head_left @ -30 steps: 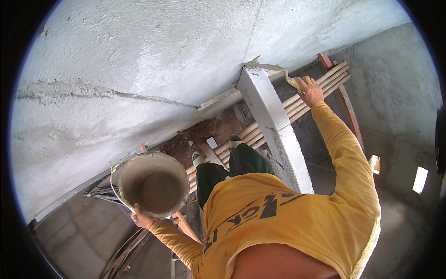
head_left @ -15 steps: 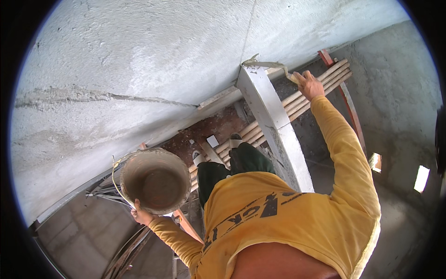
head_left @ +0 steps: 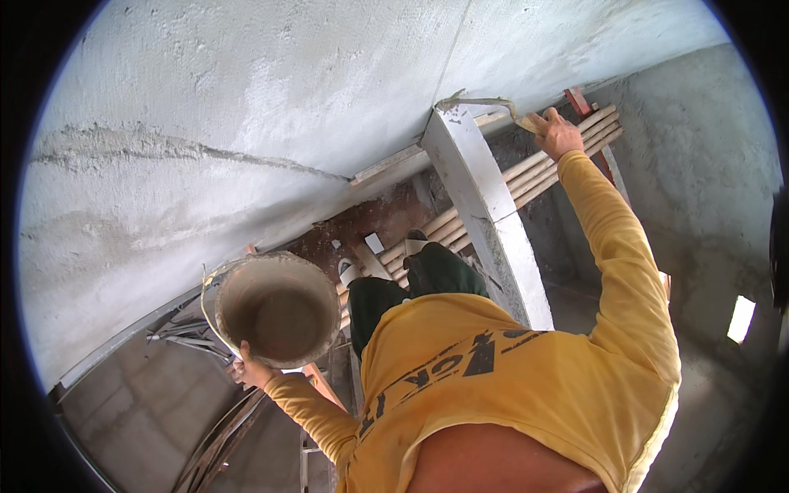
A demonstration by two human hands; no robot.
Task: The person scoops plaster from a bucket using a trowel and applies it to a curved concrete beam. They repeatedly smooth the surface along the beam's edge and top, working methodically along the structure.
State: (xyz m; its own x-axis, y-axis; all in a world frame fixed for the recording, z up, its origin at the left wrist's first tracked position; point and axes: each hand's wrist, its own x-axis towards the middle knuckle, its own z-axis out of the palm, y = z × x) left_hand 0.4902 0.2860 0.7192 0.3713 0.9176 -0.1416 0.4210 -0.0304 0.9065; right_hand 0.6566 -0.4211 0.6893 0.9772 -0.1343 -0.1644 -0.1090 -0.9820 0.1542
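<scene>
- At the far end of the pale block beam (head_left: 472,168), where it meets the rough plastered wall (head_left: 288,107), a trowel (head_left: 486,101) lies almost edge-on to the view, its tip by a small lump of grey mortar (head_left: 450,102)
- The right hand (head_left: 560,133) is wrapped around the trowel's handle, arm stretched out over the bundle of poles (head_left: 604,127)
- The left hand (head_left: 251,370) is clamped on the near side of the bucket (head_left: 279,308), well apart from the right; the bucket tilts its mouth upward beside the person's legs, with grey residue coating its inside
- The step in hand looks like laying or pressing mortar into the corner between beam and wall; whether the blade touches the beam or rides just above it, I cannot tell
- The next move seems to call for a steady wrist and a flat blade, so the lump spreads into the joint rather than dropping off the edge, with the bucket held level enough to scoop from again
</scene>
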